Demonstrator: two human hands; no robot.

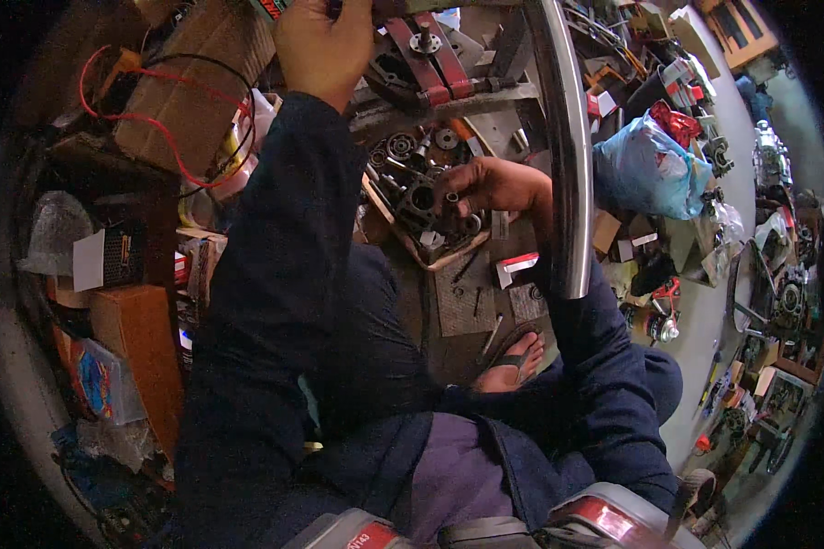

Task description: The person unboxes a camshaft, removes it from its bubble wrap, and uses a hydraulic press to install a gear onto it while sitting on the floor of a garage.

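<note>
**Digging through a tray of greasy parts**

Reaching up, the left hand (323, 46) is cut off by the frame edge, so can't tell what its fingers are doing. Further right, the right hand (494, 188) pinches a small dark metal part (451, 199) over the shallow wooden tray of engine bits (421, 197). A curved chrome tube (568, 146) hides the wrist.

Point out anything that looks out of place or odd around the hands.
The tray of dark metal engine parts under the right hand sits tilted and heaped. Loose screws lie scattered on the mat below it. Red wire trails loosely over the cardboard box beside the raised left hand.
</note>
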